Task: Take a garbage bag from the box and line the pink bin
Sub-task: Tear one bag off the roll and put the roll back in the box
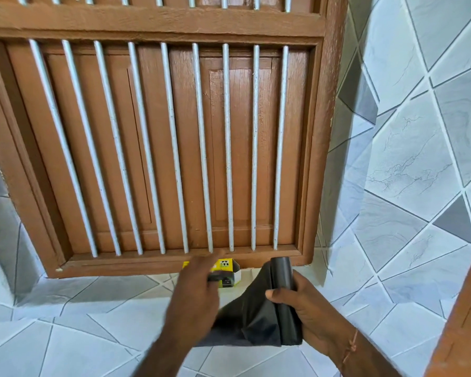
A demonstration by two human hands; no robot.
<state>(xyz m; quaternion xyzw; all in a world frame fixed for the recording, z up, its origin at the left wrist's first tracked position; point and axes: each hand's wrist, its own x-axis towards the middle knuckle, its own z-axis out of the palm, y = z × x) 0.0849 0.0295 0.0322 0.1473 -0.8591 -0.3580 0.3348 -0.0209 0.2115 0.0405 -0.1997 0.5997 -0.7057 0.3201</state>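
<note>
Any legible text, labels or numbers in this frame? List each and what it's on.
None readable.
Yellow and white box on the sill under the wooden window: dark printed marks on the top flap and front, too small and blurred to read; left hand partly covers it.
Black garbage bag roll in the right hand: no print visible.
Window frame and tiles: no text.

You see two hands: left hand [195, 292], right hand [314, 308]. One roll of dark garbage bags [282, 284], one loose sheet [252, 319] unrolled from it. One yellow box [229, 270] on sill. One brown wooden window frame [158, 23]. Nine white bars [227, 148] in lower panel; upper row cut off, count unclear.
</note>
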